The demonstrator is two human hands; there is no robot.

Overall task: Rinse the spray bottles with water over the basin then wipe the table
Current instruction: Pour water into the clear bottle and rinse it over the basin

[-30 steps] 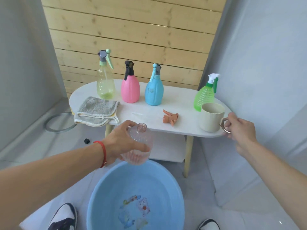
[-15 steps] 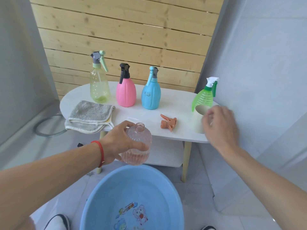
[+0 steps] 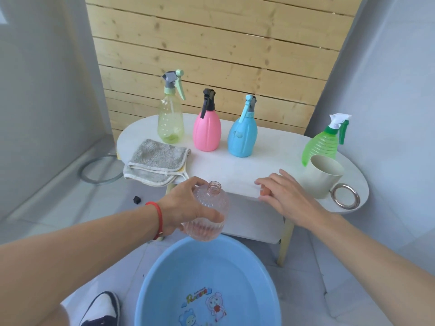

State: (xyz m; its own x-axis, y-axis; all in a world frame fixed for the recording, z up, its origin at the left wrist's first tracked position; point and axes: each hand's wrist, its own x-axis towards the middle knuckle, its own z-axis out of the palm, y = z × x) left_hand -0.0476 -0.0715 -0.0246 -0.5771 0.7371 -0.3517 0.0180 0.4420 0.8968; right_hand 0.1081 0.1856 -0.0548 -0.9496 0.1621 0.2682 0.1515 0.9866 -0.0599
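Left hand (image 3: 188, 205) gripping clear bottle (image 3: 207, 215) above basin (image 3: 164, 274), right hand (image 3: 287, 196) covering orange sprayer (image 3: 265, 190), grasp unclear

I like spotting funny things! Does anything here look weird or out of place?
Yes: the clear pink bottle, held by the left hand above the blue basin, has no sprayer top. The other four on the table have theirs. The grey cloth droops over the table's edge.
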